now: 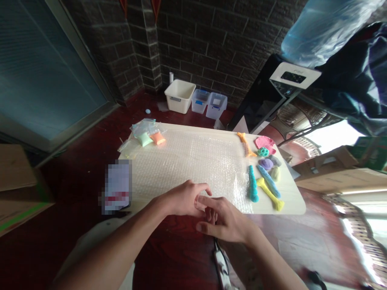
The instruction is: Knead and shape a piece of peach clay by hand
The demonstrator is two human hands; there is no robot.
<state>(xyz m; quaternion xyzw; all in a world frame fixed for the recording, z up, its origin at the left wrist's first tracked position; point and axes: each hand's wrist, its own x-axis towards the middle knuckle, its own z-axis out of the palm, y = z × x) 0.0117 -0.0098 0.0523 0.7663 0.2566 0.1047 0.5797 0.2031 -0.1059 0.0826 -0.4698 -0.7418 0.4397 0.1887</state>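
My left hand (pixel 188 198) and my right hand (pixel 224 219) meet over the table's front edge. Loosely bent, the right fingers overlap the left palm, and its thumb stands apart from them. The left forefinger arches forward; its other fingers are partly covered. Nothing shows in either hand. Beneath and beyond them lies a bubble wrap sheet (pixel 193 157) on the pale table (pixel 294 203). Right of the hands are a teal tapered clay piece (pixel 252 184), a yellow bone-shaped clay piece (pixel 271 195), a blue clay stick (pixel 269 181) and an orange bone-shaped clay piece (pixel 246 144).
Green (pixel 145 139) and orange (pixel 158 138) clay packets lie at the far left. A pink clay piece (pixel 265 143) and a purple lump (pixel 266 164) sit at the right. A blurred-out flat object (pixel 117 185) is by the left edge. A power strip (pixel 222 268) is below.
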